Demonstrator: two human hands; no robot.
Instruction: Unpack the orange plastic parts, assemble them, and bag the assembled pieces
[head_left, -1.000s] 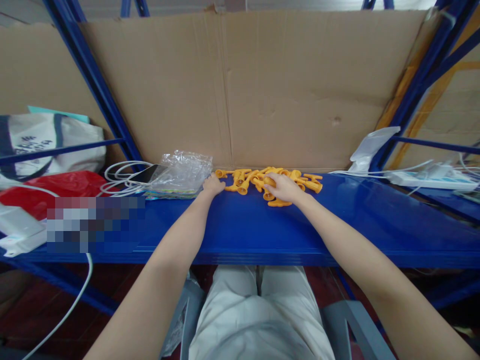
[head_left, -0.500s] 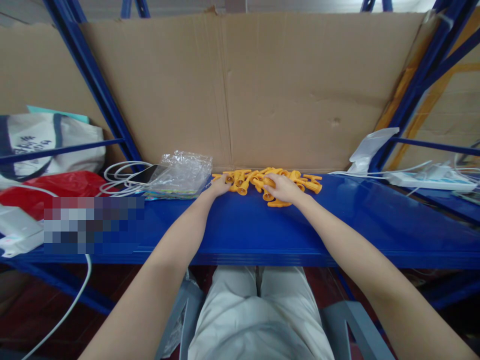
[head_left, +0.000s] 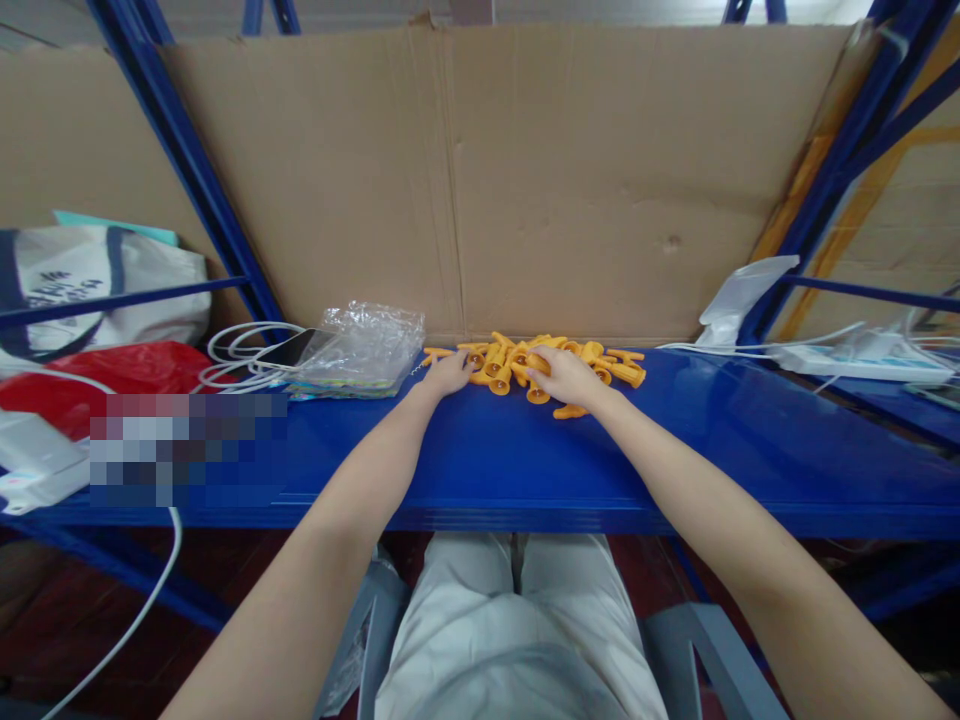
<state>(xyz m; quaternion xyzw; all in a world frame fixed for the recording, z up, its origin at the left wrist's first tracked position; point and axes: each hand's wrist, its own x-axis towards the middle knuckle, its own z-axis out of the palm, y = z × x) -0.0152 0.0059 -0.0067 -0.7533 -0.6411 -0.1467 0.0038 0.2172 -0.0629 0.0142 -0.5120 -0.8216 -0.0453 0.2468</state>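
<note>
A pile of small orange plastic parts (head_left: 600, 361) lies at the back of the blue shelf (head_left: 487, 460), against the cardboard sheet (head_left: 540, 180). My left hand (head_left: 448, 375) rests at the pile's left edge, fingers curled against the parts there. My right hand (head_left: 568, 376) lies over the middle of the pile, fingers bent round one or more orange parts. One orange part (head_left: 570, 411) sticks out just below my right hand.
A stack of clear plastic bags (head_left: 364, 348) sits left of the pile, with a phone (head_left: 292, 348) and coiled white cable (head_left: 240, 355) beside it. A red bag (head_left: 120, 370) and white tote (head_left: 90, 285) lie far left. A power strip (head_left: 862, 360) is at the right.
My left hand has slid right along the shelf, pushing the orange parts at the left edge into a tighter pile. My right hand has stayed almost in place.
</note>
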